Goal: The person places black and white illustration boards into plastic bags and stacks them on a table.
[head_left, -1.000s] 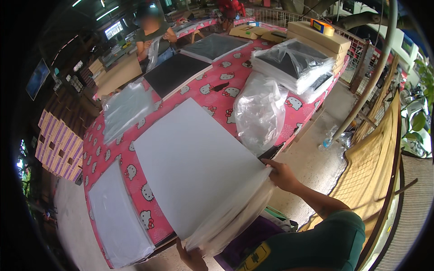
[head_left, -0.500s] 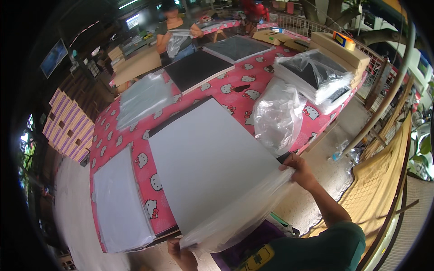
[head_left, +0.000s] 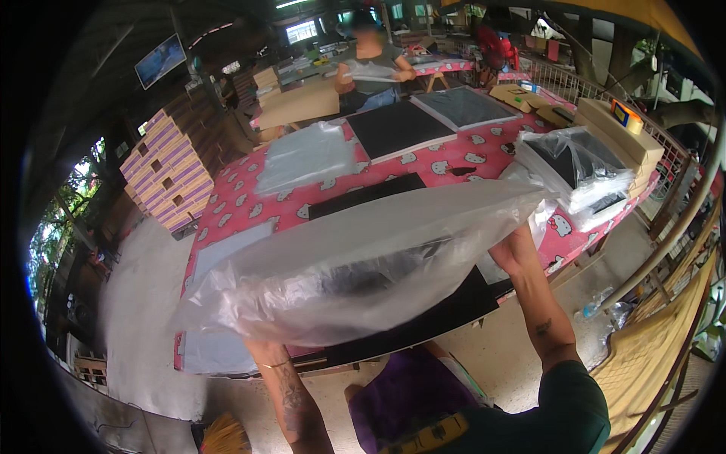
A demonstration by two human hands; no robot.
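Observation:
A translucent plastic bag [head_left: 363, 257] billows across the near half of the table, stretched between my two hands. My left hand [head_left: 261, 346] is closed at its near left end, with the fingers mostly hidden by the film. At the right end, my right hand [head_left: 516, 250] grips the bag, fingers partly covered. Beneath the bag lies a black board [head_left: 423, 325], showing only along its near and far edges. Left of it, partly under the plastic, is a stack of whitish sheets [head_left: 231, 250].
Beyond lie a pile of clear sleeves [head_left: 306, 157], a black panel [head_left: 401, 129] and a wrapped panel [head_left: 465, 107] on the pink tablecloth [head_left: 473, 140]. Plastic-wrapped panels [head_left: 575, 163] and cartons [head_left: 620, 136] stand right. Across the table, a person [head_left: 370, 72] handles plastic.
The plastic has lifted and billowed up off the board, and the pale flat surface no longer shows. Both my hands moved farther over the table. My view has shifted left and up.

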